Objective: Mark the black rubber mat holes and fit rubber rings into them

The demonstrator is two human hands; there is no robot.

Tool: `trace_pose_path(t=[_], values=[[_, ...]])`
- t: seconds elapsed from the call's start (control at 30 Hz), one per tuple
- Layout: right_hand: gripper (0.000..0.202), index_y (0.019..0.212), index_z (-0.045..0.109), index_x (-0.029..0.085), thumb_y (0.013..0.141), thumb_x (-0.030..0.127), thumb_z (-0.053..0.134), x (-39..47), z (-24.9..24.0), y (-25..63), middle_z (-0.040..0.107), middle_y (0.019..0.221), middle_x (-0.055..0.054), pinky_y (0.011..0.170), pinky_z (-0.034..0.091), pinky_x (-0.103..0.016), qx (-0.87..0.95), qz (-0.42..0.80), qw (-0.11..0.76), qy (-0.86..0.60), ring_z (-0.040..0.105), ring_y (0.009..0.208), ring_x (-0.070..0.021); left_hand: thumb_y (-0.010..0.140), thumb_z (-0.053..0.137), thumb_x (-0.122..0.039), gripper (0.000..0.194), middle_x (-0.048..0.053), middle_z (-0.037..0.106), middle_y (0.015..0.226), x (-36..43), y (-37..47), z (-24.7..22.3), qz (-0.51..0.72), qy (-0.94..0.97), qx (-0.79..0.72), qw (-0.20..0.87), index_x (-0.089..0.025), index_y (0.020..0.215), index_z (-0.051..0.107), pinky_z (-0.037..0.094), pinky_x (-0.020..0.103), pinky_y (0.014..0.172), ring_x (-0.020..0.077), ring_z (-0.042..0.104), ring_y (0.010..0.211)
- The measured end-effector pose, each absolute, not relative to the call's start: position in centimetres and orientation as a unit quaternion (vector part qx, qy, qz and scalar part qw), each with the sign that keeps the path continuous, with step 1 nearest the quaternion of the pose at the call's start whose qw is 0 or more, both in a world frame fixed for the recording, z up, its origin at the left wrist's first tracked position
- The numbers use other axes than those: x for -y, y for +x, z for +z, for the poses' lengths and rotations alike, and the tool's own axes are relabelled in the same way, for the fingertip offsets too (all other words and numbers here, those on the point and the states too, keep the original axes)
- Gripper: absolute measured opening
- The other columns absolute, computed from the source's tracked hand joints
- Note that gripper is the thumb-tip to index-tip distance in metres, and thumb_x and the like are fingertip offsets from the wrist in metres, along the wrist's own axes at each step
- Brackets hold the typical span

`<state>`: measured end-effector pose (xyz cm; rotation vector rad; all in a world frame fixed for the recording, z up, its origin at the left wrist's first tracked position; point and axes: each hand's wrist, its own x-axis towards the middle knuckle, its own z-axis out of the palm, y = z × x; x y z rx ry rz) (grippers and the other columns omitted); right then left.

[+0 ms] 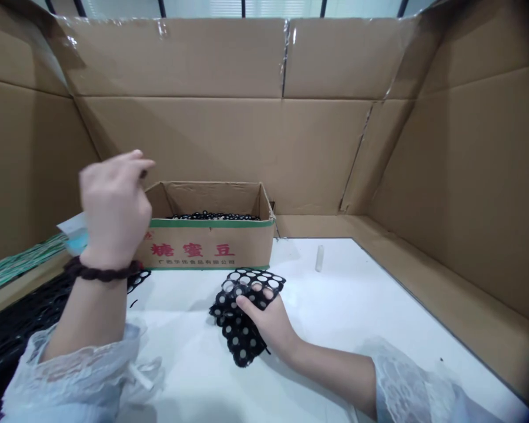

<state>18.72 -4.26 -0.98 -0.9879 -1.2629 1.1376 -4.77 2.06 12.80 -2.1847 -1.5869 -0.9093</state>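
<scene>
My right hand (275,323) grips a black perforated piece (242,338) with rows of round holes, thumb on top, over the white table (194,364). My left hand (114,200) is raised at the left, in front of the carton's left end. It is blurred and its fingers are bent together; whatever they may hold is too small to tell. A dark band circles the left wrist. The open carton (207,244) with red characters and a green edge stands behind the hands, with black ringed pieces (216,216) inside.
Black perforated material (22,323) lies at the left edge, beside green and white strands (22,264). A small translucent tube (320,258) lies at the back right of the table. Tall cardboard walls (220,135) surround the back and sides.
</scene>
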Motion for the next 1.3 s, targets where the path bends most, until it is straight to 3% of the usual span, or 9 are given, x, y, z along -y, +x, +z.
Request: trace_pose_path(t=[0.1,0.23,0.43,0.57,0.73,0.9,1.03,1.13,1.3], values=[[0.017,0.074,0.058,0.018,0.072,0.034,0.061,4.0,-0.7,18.9,0.064,0.077,-0.001,0.077,0.046,-0.030,0.539,0.476,0.552,-0.422,0.059,0.078,-0.0175,0.093,0.016,-0.041,0.050,0.007,0.051,0.124,-1.6,-3.7,13.7,-0.375,-0.678,0.565,0.283,-0.010,0.122,0.043,0.030,0.039,0.070,0.0235,0.038,0.121],[0.018,0.075,0.058,0.017,0.073,0.035,0.060,3.4,-0.5,19.1,0.063,0.078,-0.001,0.079,0.045,-0.031,0.537,0.449,0.572,-0.427,0.058,0.081,-0.0177,0.092,0.030,-0.036,0.034,-0.002,0.063,0.096,0.9,-1.6,14.2,-0.371,-0.720,0.541,0.228,-0.019,0.110,0.053,0.037,0.029,0.074,0.0120,0.057,0.091],[0.021,0.086,0.060,0.017,0.082,0.035,0.052,3.3,-0.3,19.1,0.065,0.088,-0.003,0.082,0.044,-0.030,0.554,0.454,0.577,-0.392,0.058,0.088,-0.0180,0.081,0.054,-0.037,0.020,-0.003,0.064,0.095,1.2,3.1,11.6,-0.077,-0.939,0.334,-0.011,-0.026,0.097,0.059,0.042,0.022,0.069,0.0135,0.059,0.085],[0.021,0.092,0.061,0.017,0.085,0.032,0.047,3.7,-0.4,19.0,0.065,0.090,-0.003,0.083,0.043,-0.029,0.571,0.464,0.571,-0.366,0.058,0.090,-0.0172,0.083,0.048,-0.025,0.015,0.000,0.064,0.074,-0.1,4.9,9.6,-0.030,-0.944,0.328,-0.009,-0.019,0.077,0.060,0.039,0.023,0.059,0.0147,0.058,0.071],[0.020,0.086,0.060,0.014,0.079,0.032,0.056,3.5,-1.0,19.3,0.065,0.086,-0.005,0.076,0.046,-0.031,0.590,0.456,0.527,-0.408,0.059,0.086,-0.0205,0.081,0.044,-0.013,0.014,0.002,0.059,0.065,-0.2,5.3,8.2,0.003,-0.932,0.349,0.099,-0.017,0.074,0.055,0.036,0.025,0.053,0.0164,0.055,0.061],[0.024,0.093,0.059,0.014,0.081,0.034,0.052,3.5,-1.2,19.4,0.065,0.094,-0.007,0.082,0.045,-0.033,0.563,0.444,0.553,-0.424,0.057,0.093,-0.0220,0.078,0.034,0.001,0.022,0.006,0.057,0.081,-0.2,5.9,8.2,-0.034,-0.915,0.360,0.179,-0.014,0.085,0.050,0.041,0.027,0.060,0.0161,0.054,0.066],[0.023,0.099,0.057,0.016,0.082,0.030,0.052,3.8,-1.7,19.1,0.063,0.102,-0.006,0.089,0.043,-0.033,0.570,0.465,0.544,-0.402,0.056,0.100,-0.0209,0.087,0.026,-0.009,0.029,0.010,0.055,0.095,-2.0,3.2,10.2,-0.194,-0.829,0.453,0.263,-0.011,0.104,0.049,0.043,0.030,0.067,0.0169,0.054,0.077],[0.021,0.097,0.056,0.016,0.081,0.028,0.053,3.9,-2.1,18.9,0.063,0.099,-0.006,0.089,0.043,-0.033,0.587,0.482,0.515,-0.398,0.057,0.098,-0.0204,0.094,0.017,-0.026,0.041,0.008,0.054,0.110,-3.7,-0.7,11.4,-0.363,-0.663,0.563,0.335,-0.015,0.113,0.051,0.037,0.038,0.082,0.0214,0.049,0.103],[0.018,0.095,0.050,0.017,0.082,0.029,0.052,3.6,-2.3,18.9,0.061,0.095,-0.004,0.086,0.044,-0.032,0.575,0.484,0.530,-0.393,0.057,0.093,-0.0181,0.090,0.023,-0.033,0.048,0.017,0.056,0.114,-4.2,-4.1,12.3,-0.230,-0.707,0.611,0.270,-0.007,0.125,0.043,0.038,0.041,0.075,0.0300,0.054,0.100]])
